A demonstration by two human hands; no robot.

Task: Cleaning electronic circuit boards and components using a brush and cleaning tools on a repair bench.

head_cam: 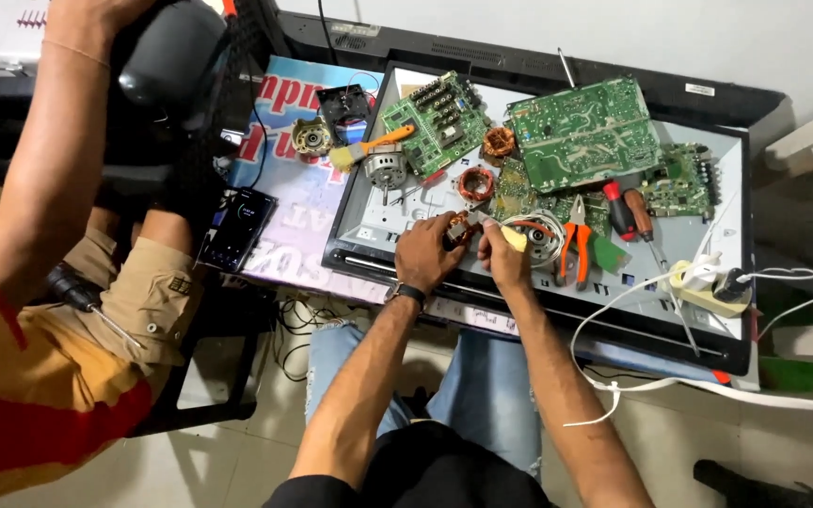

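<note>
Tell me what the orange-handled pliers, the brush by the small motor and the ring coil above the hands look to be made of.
Pliers: dark, dull metal jaws, with handles in a smooth orange sleeve, probably plastic or rubber. Brush: glossy orange handle, likely plastic, with pale bristles; fibre type cannot be told. Ring coil: reddish-brown, shiny winding, which looks like enamelled copper wire.

Two bare forearms reach away from the camera, from the near edge toward the middle of the scene, converging as they go. The left hand (425, 252) sits slightly left of centre, knuckles up, fingers curled inward in a pinch; a dark band circles its wrist. The right hand (503, 256) lies just beside it — nearly touching — also curled closed, thumb and fingers pressed together. Both wrists are bent slightly downward, elbows tucked near the body.
</note>
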